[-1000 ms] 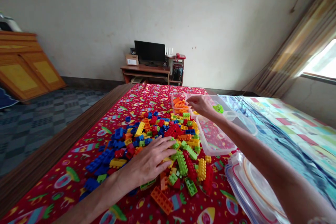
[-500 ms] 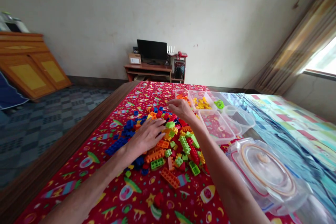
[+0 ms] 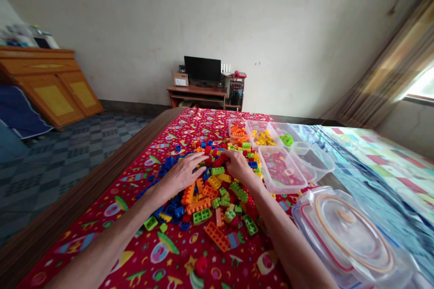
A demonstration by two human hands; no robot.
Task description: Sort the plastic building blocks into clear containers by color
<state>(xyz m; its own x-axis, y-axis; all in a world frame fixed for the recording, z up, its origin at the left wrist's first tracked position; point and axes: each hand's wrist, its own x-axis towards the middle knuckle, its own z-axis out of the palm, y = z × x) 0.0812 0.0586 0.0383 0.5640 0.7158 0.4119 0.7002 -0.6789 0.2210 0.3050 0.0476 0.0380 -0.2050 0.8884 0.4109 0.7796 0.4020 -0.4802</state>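
A heap of toy building bricks in red, blue, orange, yellow and green lies on a red patterned cloth. My left hand rests over the heap's left side, thumb apart from the stretched fingers, with nothing held in it. Across from it, my right hand dips into the far right part with its fingers bent together. Red bricks lie at its fingertips, and whether one is gripped is hidden. Orange bricks, yellow bricks and green bricks sit in separate clear plastic containers beyond the right hand.
Clear plastic containers stand right of the heap. Stacked clear lids lie nearer on the right, beside a blue cloth. Farther off are a desk with a monitor and a wooden cabinet.
My right hand has come back from near the containers down into the heap. The left hand has shifted slightly left and down. The view has turned a little left.
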